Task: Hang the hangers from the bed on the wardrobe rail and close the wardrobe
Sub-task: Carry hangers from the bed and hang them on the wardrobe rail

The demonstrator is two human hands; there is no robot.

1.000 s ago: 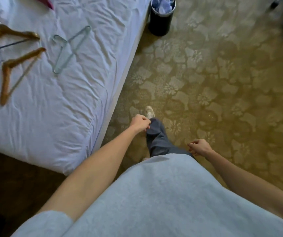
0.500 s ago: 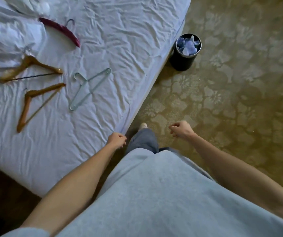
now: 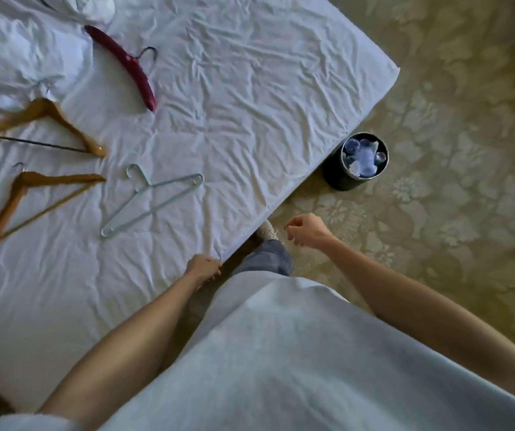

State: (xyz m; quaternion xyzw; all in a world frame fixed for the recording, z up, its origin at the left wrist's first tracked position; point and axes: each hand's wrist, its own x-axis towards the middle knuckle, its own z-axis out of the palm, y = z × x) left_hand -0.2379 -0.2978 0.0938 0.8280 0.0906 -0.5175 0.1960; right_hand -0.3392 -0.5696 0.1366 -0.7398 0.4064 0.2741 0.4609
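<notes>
Four hangers (image 3: pixel 151 199) lie on the bed (image 3: pixel 250 119) within your reach, while your left hand (image 3: pixel 203 268) and right hand (image 3: pixel 307 230) hang loosely curled, holding nothing.

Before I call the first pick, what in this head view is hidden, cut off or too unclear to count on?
- Wardrobe and rail: nowhere in the head view.
- Upper wooden hanger: one end is cut by the left edge, and the hook lies against rumpled bedding, hard to trace.
- Left hand and right hand: fingers curl away from the camera, no hanger visible in either.
- Bin contents: too small to identify.
</notes>
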